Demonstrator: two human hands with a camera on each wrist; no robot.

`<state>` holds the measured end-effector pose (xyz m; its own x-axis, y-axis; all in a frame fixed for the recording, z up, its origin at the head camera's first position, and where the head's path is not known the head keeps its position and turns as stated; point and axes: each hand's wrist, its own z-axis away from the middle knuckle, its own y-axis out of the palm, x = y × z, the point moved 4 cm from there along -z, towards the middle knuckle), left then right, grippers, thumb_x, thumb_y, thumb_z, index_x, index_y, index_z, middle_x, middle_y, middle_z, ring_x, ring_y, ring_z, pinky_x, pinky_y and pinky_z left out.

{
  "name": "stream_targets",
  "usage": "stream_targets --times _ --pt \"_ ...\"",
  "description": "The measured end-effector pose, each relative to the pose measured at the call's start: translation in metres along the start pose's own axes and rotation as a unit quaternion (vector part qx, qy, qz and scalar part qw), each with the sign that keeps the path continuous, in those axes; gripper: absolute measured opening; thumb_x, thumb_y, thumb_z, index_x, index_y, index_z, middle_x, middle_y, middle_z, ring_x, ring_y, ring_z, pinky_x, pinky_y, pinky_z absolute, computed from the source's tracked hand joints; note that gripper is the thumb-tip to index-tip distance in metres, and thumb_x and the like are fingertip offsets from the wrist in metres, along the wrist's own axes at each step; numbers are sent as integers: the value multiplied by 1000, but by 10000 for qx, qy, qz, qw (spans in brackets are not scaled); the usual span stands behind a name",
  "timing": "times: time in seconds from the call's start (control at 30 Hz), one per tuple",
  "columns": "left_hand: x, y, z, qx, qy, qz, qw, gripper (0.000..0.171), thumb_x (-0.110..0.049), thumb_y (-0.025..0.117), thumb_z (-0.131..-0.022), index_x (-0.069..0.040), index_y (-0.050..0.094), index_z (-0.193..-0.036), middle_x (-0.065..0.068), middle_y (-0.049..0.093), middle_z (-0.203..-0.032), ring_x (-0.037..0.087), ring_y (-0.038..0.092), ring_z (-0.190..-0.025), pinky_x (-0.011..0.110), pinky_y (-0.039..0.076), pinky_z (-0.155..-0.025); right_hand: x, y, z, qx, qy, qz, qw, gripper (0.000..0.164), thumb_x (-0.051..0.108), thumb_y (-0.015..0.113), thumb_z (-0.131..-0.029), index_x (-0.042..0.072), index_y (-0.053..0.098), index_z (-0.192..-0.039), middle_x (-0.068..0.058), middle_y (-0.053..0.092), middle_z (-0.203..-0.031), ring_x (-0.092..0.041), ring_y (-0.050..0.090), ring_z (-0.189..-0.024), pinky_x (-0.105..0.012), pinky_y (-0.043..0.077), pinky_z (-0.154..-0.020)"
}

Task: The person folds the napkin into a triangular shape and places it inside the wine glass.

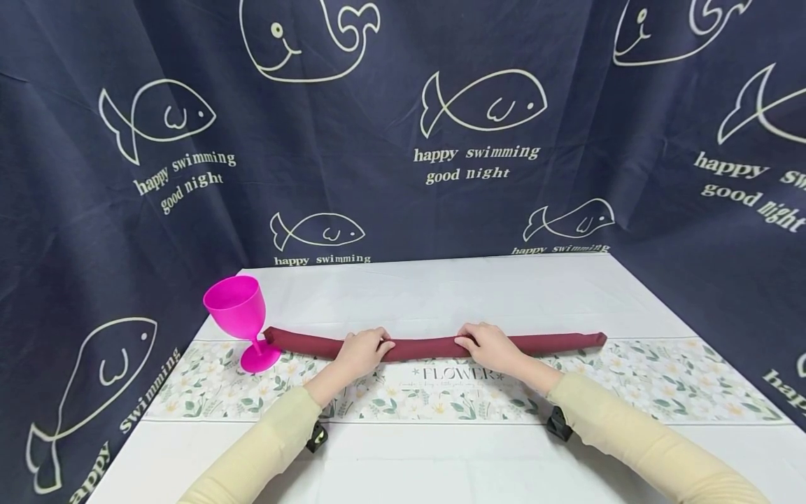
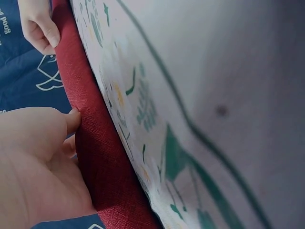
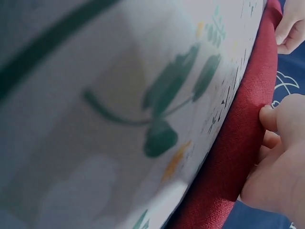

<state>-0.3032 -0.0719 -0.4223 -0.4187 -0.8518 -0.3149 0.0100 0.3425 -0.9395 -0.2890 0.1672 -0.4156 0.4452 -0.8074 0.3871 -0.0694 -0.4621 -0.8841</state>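
A long roll of dark red cloth (image 1: 418, 349) lies crosswise over the floral strip, its middle sagging slightly toward me. My left hand (image 1: 362, 352) grips it left of centre, while my right hand (image 1: 494, 348) holds it right of centre. In the left wrist view, the left thumb (image 2: 73, 119) presses the roll's near side and the other fingers go behind it. The right wrist view has the right thumb (image 3: 269, 117) against the cloth in the same way, with fingertips partly hidden. The roll's left end overlaps the stem of a magenta plastic goblet (image 1: 236, 308).
The white table (image 1: 428, 294) carries a strip with printed flowers and the word FLOWER (image 1: 458, 374). Dark blue curtains (image 1: 390, 154) with fish drawings stand behind and at both sides. The goblet stands upright near the table's left edge.
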Motion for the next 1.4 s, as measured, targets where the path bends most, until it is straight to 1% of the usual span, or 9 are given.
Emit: stream_targets --times 0.2,0.5,0.63,0.8,0.9,1.0,1.1,1.23,1.4 --pt "0 1 -1 65 -14 -144 9999 28 -32 51 -96 -9 66 -101 6 70 -92 24 65 -90 47 45 -84 1 -1 0 -10 -2 105 9999 17 19 55 -94 8 68 -90 1 66 -76 -17 57 -76 -40 45 -75" --pt "-5 -3 1 85 -143 -147 9998 31 -33 52 -96 -7 67 -100 7 66 -90 24 63 -88 46 45 -80 -1 -2 -1 180 186 -55 9996 16 21 57 -93 9 66 -93 2 62 -75 -16 55 -75 -35 44 -69" --pt "-5 -5 4 111 -152 -104 9998 33 -33 52 -96 -4 67 -103 8 57 -91 23 55 -85 41 43 -76 0 -1 1 150 45 -97 9998 17 20 56 -93 6 65 -99 -1 60 -84 -14 54 -75 -35 46 -71" --pt "-3 -5 5 173 -258 86 9995 32 -34 51 -96 -5 65 -101 9 54 -96 24 47 -92 41 38 -77 1 0 4 177 -35 -97 9998 27 21 53 -95 3 63 -113 -8 56 -105 -20 59 -88 -41 50 -79" --pt "-1 -4 4 264 -422 157 9986 30 -35 52 -95 -7 63 -99 7 55 -93 24 45 -92 41 33 -77 0 1 4 189 -81 -1 9998 27 20 53 -95 2 65 -112 -8 58 -103 -19 58 -87 -40 49 -79" --pt "1 -2 3 315 -515 208 9980 29 -36 52 -95 -9 62 -97 6 54 -89 23 44 -90 41 31 -77 -1 2 3 186 -83 82 9998 25 19 54 -94 2 67 -107 -5 60 -94 -17 56 -82 -38 48 -75" --pt "3 0 2 318 -554 280 9976 30 -37 52 -95 -9 61 -96 5 53 -89 23 43 -91 41 30 -77 -2 1 3 196 23 98 9998 24 20 55 -93 3 69 -102 -4 61 -89 -20 55 -85 -40 43 -76" --pt "6 2 0 303 -601 430 9968 33 -41 52 -94 -9 62 -94 5 53 -91 24 42 -93 42 29 -78 -4 1 4 294 203 38 9994 24 23 55 -93 6 69 -102 -3 62 -90 -25 53 -94 -41 35 -75" --pt "8 3 0 267 -621 592 9960 36 -43 54 -92 -9 65 -94 6 54 -95 23 42 -92 42 30 -79 -6 -1 5 445 340 -44 9984 25 26 55 -93 8 69 -102 -4 61 -95 -26 48 -94 -42 29 -74"
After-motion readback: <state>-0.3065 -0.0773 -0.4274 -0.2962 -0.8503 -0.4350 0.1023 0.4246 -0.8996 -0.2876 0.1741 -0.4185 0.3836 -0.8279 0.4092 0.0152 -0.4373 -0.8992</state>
